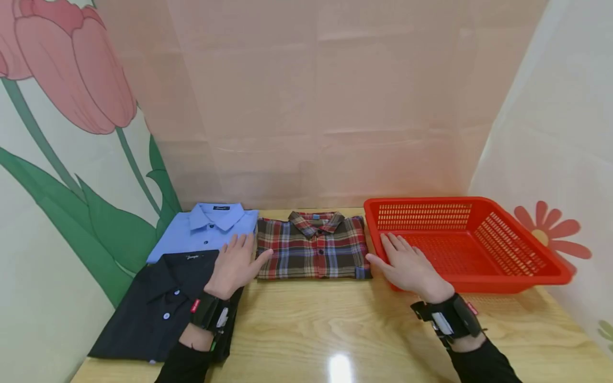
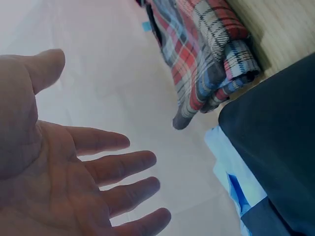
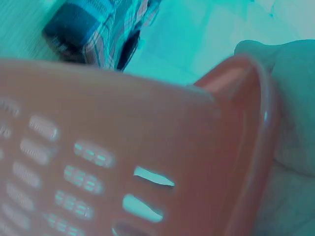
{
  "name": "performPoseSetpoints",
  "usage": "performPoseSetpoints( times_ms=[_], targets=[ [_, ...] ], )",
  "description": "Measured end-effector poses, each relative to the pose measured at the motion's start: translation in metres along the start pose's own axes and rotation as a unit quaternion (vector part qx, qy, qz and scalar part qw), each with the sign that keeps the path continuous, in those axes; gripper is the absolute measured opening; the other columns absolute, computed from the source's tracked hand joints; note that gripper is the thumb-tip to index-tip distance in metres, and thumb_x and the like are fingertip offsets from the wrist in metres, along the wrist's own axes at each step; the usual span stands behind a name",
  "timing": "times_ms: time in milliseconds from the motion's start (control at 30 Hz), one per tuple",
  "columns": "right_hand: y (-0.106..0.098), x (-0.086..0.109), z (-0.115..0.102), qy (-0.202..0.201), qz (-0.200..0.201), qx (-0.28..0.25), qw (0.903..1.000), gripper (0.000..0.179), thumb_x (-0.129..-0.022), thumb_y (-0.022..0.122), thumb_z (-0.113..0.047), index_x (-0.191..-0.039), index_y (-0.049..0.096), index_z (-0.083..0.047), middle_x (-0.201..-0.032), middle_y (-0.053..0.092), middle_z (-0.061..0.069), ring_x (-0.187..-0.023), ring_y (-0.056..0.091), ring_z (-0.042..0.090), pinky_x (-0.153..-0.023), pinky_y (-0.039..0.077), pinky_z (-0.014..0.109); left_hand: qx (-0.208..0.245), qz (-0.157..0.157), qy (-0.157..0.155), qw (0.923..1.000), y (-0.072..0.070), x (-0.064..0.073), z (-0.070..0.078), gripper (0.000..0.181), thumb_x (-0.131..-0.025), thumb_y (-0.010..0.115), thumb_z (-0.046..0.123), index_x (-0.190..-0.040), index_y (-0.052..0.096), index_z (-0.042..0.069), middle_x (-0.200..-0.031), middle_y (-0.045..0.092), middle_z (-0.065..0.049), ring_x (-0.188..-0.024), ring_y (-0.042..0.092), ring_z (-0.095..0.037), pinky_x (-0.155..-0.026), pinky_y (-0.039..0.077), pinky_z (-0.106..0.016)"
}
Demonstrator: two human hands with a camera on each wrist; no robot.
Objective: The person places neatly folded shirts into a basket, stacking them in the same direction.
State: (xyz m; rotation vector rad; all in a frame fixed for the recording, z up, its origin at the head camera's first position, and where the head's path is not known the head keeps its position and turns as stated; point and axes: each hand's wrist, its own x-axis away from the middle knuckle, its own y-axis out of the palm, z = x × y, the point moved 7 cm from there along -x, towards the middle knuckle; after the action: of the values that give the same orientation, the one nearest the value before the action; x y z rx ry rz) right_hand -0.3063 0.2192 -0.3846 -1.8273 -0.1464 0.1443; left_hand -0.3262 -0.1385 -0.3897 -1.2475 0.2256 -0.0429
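My left hand [image 1: 237, 264], fingers straight and thumb spread, is over the edges of a folded black shirt [image 1: 163, 308] and a folded light blue shirt [image 1: 177, 234]. Its palm holds nothing in the left wrist view. To its right lies a folded plaid shirt [image 1: 306, 258] with its collar at the back. My right hand [image 1: 412, 268] stretches over the front left corner of a red plastic basket [image 1: 483, 282], fingers extended. The right wrist view shows the basket's slotted wall [image 3: 123, 108] close to the hand [image 3: 295, 118]; whether they touch I cannot tell.
All of this stands on a light wood table [image 1: 306, 324]. A plain beige sheet [image 1: 311, 106] rises behind it. Flower-printed sheets close off the left and right sides. The basket reaches near the right-hand sheet.
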Motion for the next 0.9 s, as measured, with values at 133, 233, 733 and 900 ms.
performPoseSetpoints(
  times_ms=[133, 233, 733, 900],
  targets=[
    [0.0, 0.001, -0.007, -0.009, 0.013, 0.002, 0.9999, 0.094, -0.095, 0.037, -0.069, -0.152, 0.026, 0.004, -0.157, 0.022, 0.031, -0.144, 0.019, 0.051, -0.112, 0.014, 0.069, -0.003, 0.0, 0.01, 0.9999, 0.002, 0.0, 0.0, 0.082, -0.098, 0.043, 0.06, -0.151, 0.033, -0.002, -0.152, 0.037, -0.027, -0.142, 0.031, -0.045, -0.111, 0.03, -0.062],
    [0.0, 0.001, -0.014, -0.021, 0.03, 0.01, 0.9993, 0.094, -0.094, 0.036, -0.069, -0.151, 0.028, 0.005, -0.157, 0.023, 0.031, -0.144, 0.02, 0.05, -0.113, 0.014, 0.068, -0.01, 0.004, 0.016, 0.9998, 0.002, 0.0, -0.001, 0.079, -0.099, 0.046, 0.056, -0.148, 0.037, -0.004, -0.143, 0.047, -0.029, -0.134, 0.043, -0.045, -0.103, 0.041, -0.058],
    [0.013, 0.002, -0.073, -0.184, 0.108, 0.051, 0.9757, 0.068, -0.095, 0.063, -0.04, -0.14, 0.047, 0.009, -0.145, 0.045, 0.028, -0.139, 0.039, 0.042, -0.111, 0.034, 0.055, 0.079, -0.072, 0.018, 0.9941, 0.017, -0.009, 0.005, 0.08, -0.101, 0.051, 0.044, -0.15, 0.021, -0.012, -0.149, 0.036, -0.033, -0.122, 0.055, -0.042, -0.09, 0.051, -0.048],
    [0.031, -0.003, -0.082, -0.168, 0.084, 0.032, 0.9817, 0.067, -0.094, 0.065, -0.035, -0.139, 0.046, 0.011, -0.145, 0.044, 0.03, -0.136, 0.043, 0.043, -0.107, 0.04, 0.052, 0.113, -0.09, 0.008, 0.9894, 0.028, -0.011, 0.003, 0.083, -0.1, 0.053, 0.041, -0.15, 0.016, -0.014, -0.131, 0.052, -0.037, -0.109, 0.061, -0.044, -0.082, 0.052, -0.047]
  ],
)
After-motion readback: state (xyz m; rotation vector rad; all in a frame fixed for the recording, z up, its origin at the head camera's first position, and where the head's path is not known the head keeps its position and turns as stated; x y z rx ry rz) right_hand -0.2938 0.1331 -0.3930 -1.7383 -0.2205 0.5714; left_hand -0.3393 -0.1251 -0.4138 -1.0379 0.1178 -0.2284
